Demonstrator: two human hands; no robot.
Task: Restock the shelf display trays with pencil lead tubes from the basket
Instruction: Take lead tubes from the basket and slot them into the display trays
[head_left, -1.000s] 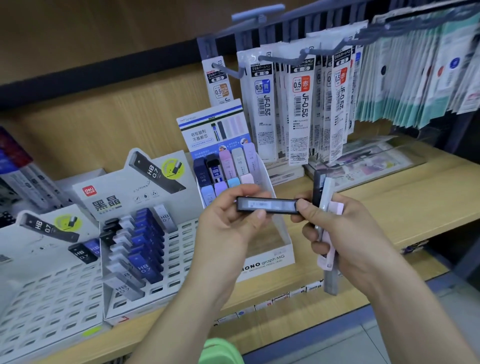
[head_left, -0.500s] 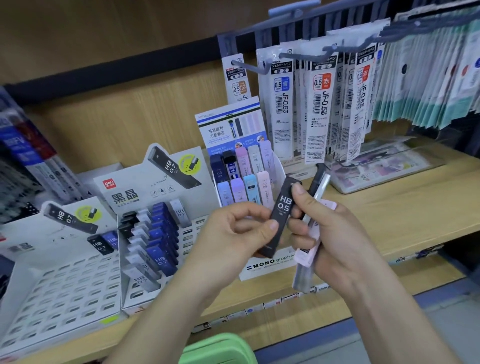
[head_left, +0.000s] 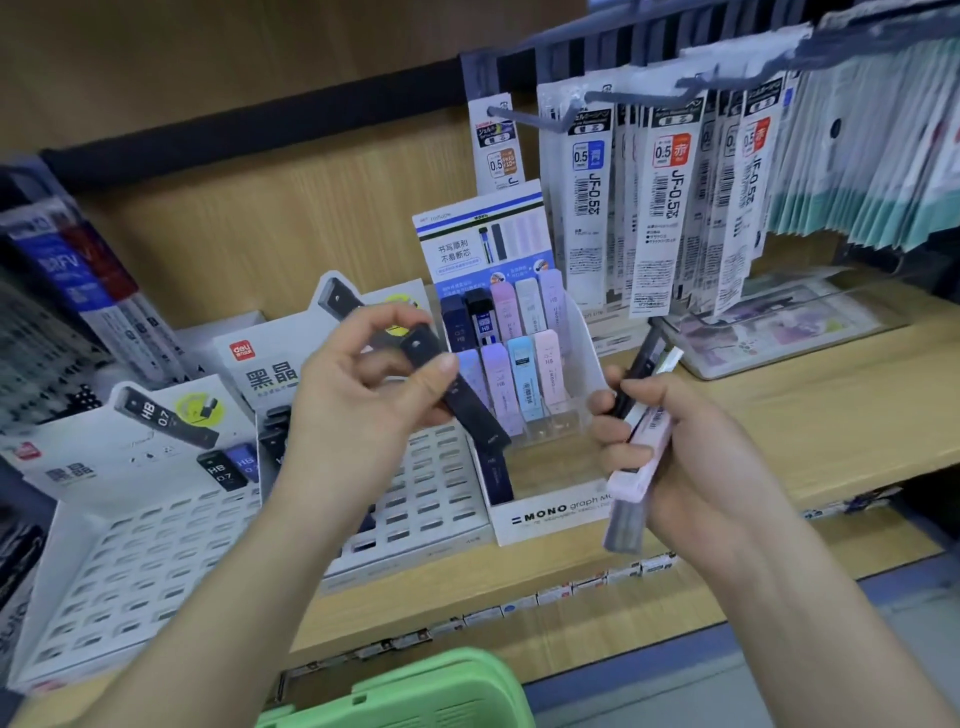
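While the wooden shelf (head_left: 779, 415) is carrying two white slotted trays (head_left: 130, 561) and a smaller MONO tray (head_left: 550, 514) with pastel tubes (head_left: 522, 374) standing in its back rows, a green basket (head_left: 415, 696) is showing at the bottom edge below it. Both hands are hovering before the MONO tray: the left hand (head_left: 353, 395) is pinching a dark lead tube (head_left: 467, 405), tilted, its lower end over the tray's left side, and the right hand (head_left: 691, 467) is gripping a bundle of tubes (head_left: 641, 457), a pink one outermost
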